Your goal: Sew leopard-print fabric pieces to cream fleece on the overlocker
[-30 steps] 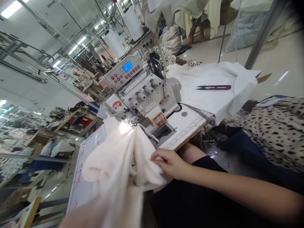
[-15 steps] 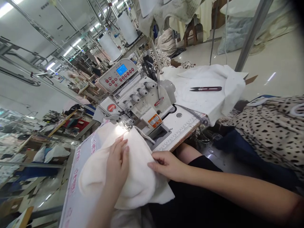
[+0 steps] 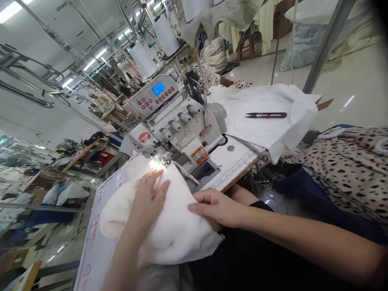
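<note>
A piece of fluffy white fabric (image 3: 174, 218) lies at the front of an overlock sewing machine (image 3: 182, 133), its upper edge at the lit presser foot (image 3: 163, 160). My left hand (image 3: 148, 198) rests on top of the fabric just below the foot, fingers stretched out and thumb apart. On the right, my right hand (image 3: 214, 206) pinches the fabric's edge between thumb and fingers. The fabric's lower part hangs in folds towards my lap. Exactly where the needle meets the cloth is too small to make out.
Thread snips (image 3: 266, 115) lie on white cloth (image 3: 257, 133) right of the machine. White thread cones (image 3: 166, 35) stand behind it. Spotted fabric (image 3: 342, 169) is heaped at the right. A metal pole (image 3: 327, 48) rises at the upper right.
My left hand has spread its thumb and shifted slightly left on the fabric. The fabric's right edge has folded and bunched below my right hand, which still pinches it.
</note>
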The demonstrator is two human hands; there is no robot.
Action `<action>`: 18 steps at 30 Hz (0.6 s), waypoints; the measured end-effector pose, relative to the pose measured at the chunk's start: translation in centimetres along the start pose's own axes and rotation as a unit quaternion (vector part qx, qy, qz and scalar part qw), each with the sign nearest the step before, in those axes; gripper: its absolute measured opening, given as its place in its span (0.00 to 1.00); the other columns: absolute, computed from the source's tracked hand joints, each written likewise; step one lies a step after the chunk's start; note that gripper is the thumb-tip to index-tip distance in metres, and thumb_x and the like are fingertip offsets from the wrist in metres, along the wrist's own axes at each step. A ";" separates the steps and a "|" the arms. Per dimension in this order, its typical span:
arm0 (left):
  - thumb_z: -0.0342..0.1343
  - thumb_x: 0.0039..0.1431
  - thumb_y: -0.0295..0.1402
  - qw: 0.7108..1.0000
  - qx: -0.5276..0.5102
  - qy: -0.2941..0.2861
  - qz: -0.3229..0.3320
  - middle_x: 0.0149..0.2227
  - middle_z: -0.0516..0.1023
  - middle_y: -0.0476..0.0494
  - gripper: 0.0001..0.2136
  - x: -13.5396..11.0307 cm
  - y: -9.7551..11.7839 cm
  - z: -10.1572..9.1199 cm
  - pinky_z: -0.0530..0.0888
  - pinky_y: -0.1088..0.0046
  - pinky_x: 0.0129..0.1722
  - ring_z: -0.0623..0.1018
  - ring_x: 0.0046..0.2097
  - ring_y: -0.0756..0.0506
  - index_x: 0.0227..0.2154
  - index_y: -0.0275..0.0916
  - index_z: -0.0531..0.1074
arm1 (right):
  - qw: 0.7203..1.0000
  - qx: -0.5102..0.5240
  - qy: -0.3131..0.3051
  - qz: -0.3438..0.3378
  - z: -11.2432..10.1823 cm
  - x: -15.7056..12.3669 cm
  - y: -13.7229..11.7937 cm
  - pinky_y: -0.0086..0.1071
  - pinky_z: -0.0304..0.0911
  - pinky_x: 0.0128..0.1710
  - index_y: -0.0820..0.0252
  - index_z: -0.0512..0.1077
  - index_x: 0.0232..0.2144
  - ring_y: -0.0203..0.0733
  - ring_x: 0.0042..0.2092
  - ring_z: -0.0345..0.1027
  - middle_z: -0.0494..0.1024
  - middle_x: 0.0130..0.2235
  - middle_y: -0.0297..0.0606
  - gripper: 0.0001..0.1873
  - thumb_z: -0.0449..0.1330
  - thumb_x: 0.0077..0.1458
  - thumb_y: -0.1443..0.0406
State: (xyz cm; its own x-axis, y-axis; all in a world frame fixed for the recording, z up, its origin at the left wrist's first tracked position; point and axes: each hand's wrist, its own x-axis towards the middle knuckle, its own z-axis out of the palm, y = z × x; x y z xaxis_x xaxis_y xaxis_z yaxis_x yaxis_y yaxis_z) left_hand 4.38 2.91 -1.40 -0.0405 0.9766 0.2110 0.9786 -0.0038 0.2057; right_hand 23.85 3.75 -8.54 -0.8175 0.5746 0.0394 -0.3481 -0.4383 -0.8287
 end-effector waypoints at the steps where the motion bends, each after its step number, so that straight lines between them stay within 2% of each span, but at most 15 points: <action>1: 0.46 0.56 0.43 1.000 0.008 -0.008 -0.008 0.54 0.62 0.38 0.20 -0.2 0.2 0.0 0.61 0.56 0.54 0.61 0.57 0.41 0.49 0.40 0.63 | 1.000 0.005 -0.005 0.008 -0.1 -0.1 0.1 0.24 0.49 0.22 0.65 0.66 0.24 0.29 0.23 0.54 0.64 0.21 0.29 0.23 0.60 0.43 0.48; 4: 0.44 0.58 0.42 1.000 0.019 -0.007 -0.003 0.57 0.59 0.37 0.21 -0.7 0.4 0.2 0.57 0.55 0.56 0.58 0.59 0.41 0.52 0.39 0.61 | 1.000 0.014 -0.003 0.027 -0.6 -0.3 1.1 0.24 0.47 0.21 0.66 0.66 0.23 0.27 0.21 0.51 0.62 0.20 0.28 0.24 0.60 0.43 0.47; 6: 0.44 0.58 0.41 1.000 0.011 -0.003 0.003 0.57 0.60 0.38 0.20 -0.6 0.1 0.3 0.58 0.56 0.57 0.58 0.59 0.41 0.52 0.39 0.61 | 0.999 0.014 0.002 0.031 -1.0 -0.2 1.8 0.23 0.45 0.21 0.66 0.65 0.23 0.26 0.21 0.49 0.61 0.20 0.28 0.26 0.59 0.42 0.47; 11: 0.42 0.59 0.41 1.000 0.018 -0.024 0.006 0.56 0.61 0.38 0.20 0.8 -1.0 0.2 0.57 0.56 0.57 0.59 0.59 0.42 0.52 0.38 0.60 | 1.000 -0.019 0.006 0.006 -1.4 0.9 1.8 0.24 0.46 0.23 0.66 0.63 0.22 0.28 0.23 0.50 0.60 0.21 0.28 0.26 0.58 0.44 0.46; 15: 0.39 0.60 0.42 0.997 0.047 -0.060 0.014 0.56 0.60 0.37 0.22 2.1 -1.5 0.0 0.57 0.58 0.57 0.59 0.58 0.42 0.52 0.36 0.58 | 0.986 -0.149 0.025 -0.068 -1.8 2.2 0.9 0.25 0.42 0.22 0.62 0.55 0.17 0.28 0.23 0.44 0.52 0.20 0.27 0.22 0.53 0.51 0.52; 18: 0.38 0.60 0.41 0.995 0.056 -0.075 0.033 0.52 0.63 0.37 0.20 3.1 -1.7 -0.3 0.59 0.58 0.55 0.62 0.55 0.42 0.50 0.35 0.59 | 0.952 -0.271 0.052 -0.132 -2.1 3.1 0.5 0.26 0.41 0.23 0.61 0.50 0.15 0.29 0.23 0.43 0.48 0.20 0.27 0.21 0.51 0.54 0.58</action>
State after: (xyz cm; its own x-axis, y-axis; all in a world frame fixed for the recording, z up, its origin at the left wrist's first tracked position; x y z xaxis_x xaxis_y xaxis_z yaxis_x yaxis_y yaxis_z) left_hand 2.57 5.89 -0.79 0.0463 0.9962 0.0738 0.9949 -0.0527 0.0862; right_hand 22.12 6.78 -9.96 -0.6749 0.6928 0.2539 -0.2235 0.1360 -0.9652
